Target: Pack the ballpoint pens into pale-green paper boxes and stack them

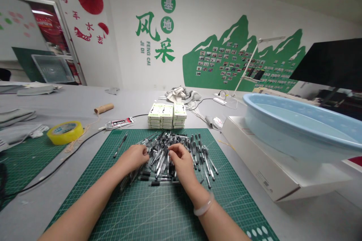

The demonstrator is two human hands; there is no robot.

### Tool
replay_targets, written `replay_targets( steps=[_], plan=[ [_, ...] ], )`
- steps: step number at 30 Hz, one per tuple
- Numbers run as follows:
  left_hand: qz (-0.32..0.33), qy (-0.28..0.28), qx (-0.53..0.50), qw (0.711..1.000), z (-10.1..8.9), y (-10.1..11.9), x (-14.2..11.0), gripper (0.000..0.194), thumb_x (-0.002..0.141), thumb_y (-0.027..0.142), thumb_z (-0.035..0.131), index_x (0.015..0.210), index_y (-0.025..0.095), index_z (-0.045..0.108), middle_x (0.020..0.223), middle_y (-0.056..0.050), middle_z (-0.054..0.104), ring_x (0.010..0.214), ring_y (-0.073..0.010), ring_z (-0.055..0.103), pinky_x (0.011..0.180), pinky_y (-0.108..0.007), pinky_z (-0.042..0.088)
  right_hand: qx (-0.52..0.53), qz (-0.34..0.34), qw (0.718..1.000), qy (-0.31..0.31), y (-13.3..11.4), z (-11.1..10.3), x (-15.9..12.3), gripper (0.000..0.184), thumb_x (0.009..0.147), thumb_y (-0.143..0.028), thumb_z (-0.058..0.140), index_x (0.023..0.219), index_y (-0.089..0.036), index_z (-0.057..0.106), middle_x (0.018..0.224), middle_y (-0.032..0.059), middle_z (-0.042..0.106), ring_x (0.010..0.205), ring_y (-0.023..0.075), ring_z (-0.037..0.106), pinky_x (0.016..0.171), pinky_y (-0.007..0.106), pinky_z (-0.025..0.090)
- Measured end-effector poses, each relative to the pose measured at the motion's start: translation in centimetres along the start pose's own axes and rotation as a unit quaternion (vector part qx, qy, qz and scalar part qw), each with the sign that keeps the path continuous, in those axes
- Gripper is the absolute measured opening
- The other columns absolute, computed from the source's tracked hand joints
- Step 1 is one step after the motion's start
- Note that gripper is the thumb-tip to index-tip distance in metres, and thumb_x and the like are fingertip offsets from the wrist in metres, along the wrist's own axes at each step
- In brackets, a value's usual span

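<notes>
A loose heap of clear-barrelled, black-capped pens (161, 160) lies on the far half of a green gridded cutting mat (149, 218), with a lone pen (120, 145) apart from it at the left. The left hand (135, 157) is over the heap's left edge, its fingers curled and thumb drawn in; whether it has hold of a pen I cannot tell. The right hand (181, 160), a pale bangle (204, 205) on its wrist, is over the heap's right part, thumb and forefinger nearly meeting; I cannot tell whether a pen is between them. Just beyond the heap stand stacked small cartons (154, 110), with a B-7000 glue tube (120, 122) to their left. Farther left lies a roll of yellow tape (65, 132). On the right, a light-blue plastic basin (283, 135) rests on a white cardboard box (254, 158)
</notes>
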State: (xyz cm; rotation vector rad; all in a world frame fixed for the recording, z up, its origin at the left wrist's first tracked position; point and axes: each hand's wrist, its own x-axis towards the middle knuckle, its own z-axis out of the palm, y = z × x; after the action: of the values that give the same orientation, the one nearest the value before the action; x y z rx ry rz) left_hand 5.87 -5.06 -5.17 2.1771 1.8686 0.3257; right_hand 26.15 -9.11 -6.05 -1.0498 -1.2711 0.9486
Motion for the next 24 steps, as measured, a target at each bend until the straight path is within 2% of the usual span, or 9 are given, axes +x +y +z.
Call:
replay_targets(
  steps=[2, 4, 7, 9, 12, 15, 17, 20, 24],
  plan=[
    [-0.003, -0.006, -0.047, 0.999, -0.2, -0.2, 0.2, 0.016, 0.070, 0.028, 0.052, 0.056, 0.020, 0.052, 0.062, -0.002, 0.060, 0.063, -0.0167, 0.056, 0.054, -0.025, 0.031, -0.067, -0.034, 0.997, -0.014, 0.0, -0.1, -0.1, 0.014, 0.075, -0.017, 0.057, 0.083, -0.022, 0.067, 0.080, 0.0013, 0.064, 0.073, 0.0175, 0.056, 0.067, 0.029, 0.042],
    [-0.019, -0.038, -0.137, 0.990, -0.2, -0.2, 0.2, 0.021, 0.072, 0.033, 0.050, 0.056, 0.019, 0.050, 0.054, 0.001, 0.054, 0.053, -0.0136, 0.050, 0.050, -0.024, 0.029, -0.128, -0.069, 0.989, -0.034, 0.1, -0.2, -0.1, 0.018, 0.075, -0.014, 0.055, 0.084, -0.024, 0.068, 0.083, 0.0019, 0.064, 0.078, 0.0190, 0.057, 0.072, 0.030, 0.041],
    [-0.044, -0.102, -0.291, 0.950, 0.0, 0.1, 0.1, 0.021, 0.075, 0.038, 0.045, 0.066, 0.020, 0.048, 0.052, 0.003, 0.053, 0.041, -0.0097, 0.040, 0.043, -0.022, 0.025, -0.191, -0.103, 0.975, -0.045, 0.2, -0.3, -0.2, 0.023, 0.074, -0.009, 0.054, 0.083, -0.025, 0.068, 0.082, 0.0020, 0.062, 0.079, 0.0198, 0.056, 0.074, 0.031, 0.040],
    [-0.036, -0.122, -0.341, 0.931, 0.2, 0.6, -0.1, 0.019, 0.076, 0.039, 0.043, 0.073, 0.020, 0.046, 0.055, 0.003, 0.058, 0.038, -0.0089, 0.037, 0.041, -0.022, 0.024, -0.212, -0.110, 0.970, -0.035, 0.3, -0.5, -0.2, 0.025, 0.075, -0.007, 0.053, 0.083, -0.025, 0.067, 0.083, 0.0025, 0.061, 0.080, 0.0200, 0.055, 0.075, 0.031, 0.039],
    [0.012, -0.096, -0.300, 0.949, 0.5, 1.5, -0.3, 0.020, 0.078, 0.040, 0.044, 0.078, 0.020, 0.048, 0.055, 0.003, 0.061, 0.041, -0.0113, 0.043, 0.045, -0.022, 0.028, -0.229, -0.105, 0.968, -0.017, 0.5, -0.7, 0.0, 0.025, 0.076, -0.006, 0.050, 0.082, -0.024, 0.066, 0.084, 0.0031, 0.061, 0.081, 0.0199, 0.055, 0.074, 0.031, 0.039],
    [0.048, -0.029, -0.172, 0.984, 0.7, 2.3, -0.3, 0.018, 0.073, 0.037, 0.054, 0.071, 0.020, 0.054, 0.060, 0.000, 0.063, 0.059, -0.0163, 0.056, 0.054, -0.024, 0.033, -0.241, -0.101, 0.965, -0.017, 0.6, -0.7, 0.1, 0.024, 0.076, -0.006, 0.049, 0.080, -0.023, 0.065, 0.083, 0.0029, 0.060, 0.080, 0.0196, 0.056, 0.074, 0.031, 0.040],
    [0.040, -0.002, -0.097, 0.994, 1.0, 2.6, -0.3, 0.016, 0.070, 0.035, 0.059, 0.069, 0.020, 0.056, 0.066, -0.002, 0.065, 0.066, -0.0186, 0.059, 0.058, -0.025, 0.033, -0.239, -0.104, 0.965, -0.020, 0.5, -0.6, 0.0, 0.024, 0.075, -0.006, 0.049, 0.080, -0.023, 0.065, 0.083, 0.0027, 0.060, 0.081, 0.0195, 0.056, 0.074, 0.031, 0.040],
    [0.021, 0.002, -0.037, 0.999, 1.4, 2.7, -0.1, 0.014, 0.067, 0.033, 0.061, 0.066, 0.020, 0.056, 0.070, -0.004, 0.066, 0.069, -0.0196, 0.059, 0.059, -0.026, 0.033, -0.228, -0.105, 0.968, -0.020, 0.4, -0.6, -0.1, 0.024, 0.075, -0.006, 0.049, 0.079, -0.023, 0.065, 0.082, 0.0025, 0.060, 0.080, 0.0192, 0.056, 0.075, 0.031, 0.040],
    [0.001, -0.006, -0.060, 0.998, 1.1, 2.7, -0.2, 0.015, 0.067, 0.033, 0.060, 0.062, 0.019, 0.056, 0.065, -0.003, 0.064, 0.065, -0.0187, 0.058, 0.056, -0.025, 0.032, -0.190, -0.080, 0.978, -0.012, 0.8, -0.4, 0.1, 0.020, 0.075, -0.010, 0.052, 0.077, -0.023, 0.067, 0.081, 0.0023, 0.062, 0.079, 0.0186, 0.057, 0.074, 0.031, 0.041]
  ],
)
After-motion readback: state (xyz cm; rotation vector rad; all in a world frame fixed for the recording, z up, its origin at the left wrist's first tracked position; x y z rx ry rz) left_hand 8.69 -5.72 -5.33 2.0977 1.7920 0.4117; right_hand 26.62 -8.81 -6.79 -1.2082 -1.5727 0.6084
